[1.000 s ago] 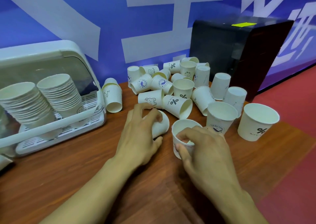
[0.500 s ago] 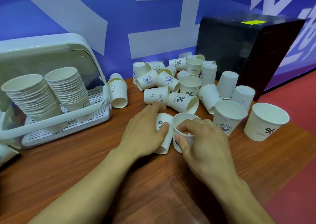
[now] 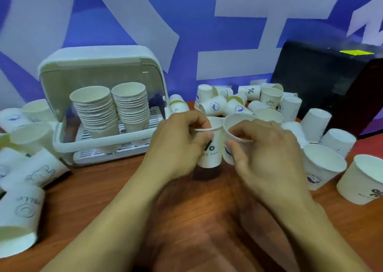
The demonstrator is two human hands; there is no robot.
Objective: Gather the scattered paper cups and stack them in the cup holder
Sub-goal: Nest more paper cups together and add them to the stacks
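Observation:
My left hand (image 3: 178, 145) grips a white paper cup marked "% NICE DAY" (image 3: 211, 153), held upright above the wooden table (image 3: 107, 193). My right hand (image 3: 267, 149) holds a second paper cup (image 3: 236, 124) by its rim, touching the first cup's right side. The white cup holder (image 3: 62, 145) with an open clear lid stands at the left and holds two leaning cup stacks (image 3: 97, 110). Several loose cups (image 3: 267, 108) lie scattered behind and to the right of my hands.
More loose cups (image 3: 35, 174) lie at the left edge of the table. A black box (image 3: 323, 81) stands at the back right against a blue wall. The table's right edge drops to a red floor (image 3: 371, 145).
Both hands have lifted their cups off the table and brought them side by side. The left cup now stands upright. The view has shifted left, showing the cups at the left.

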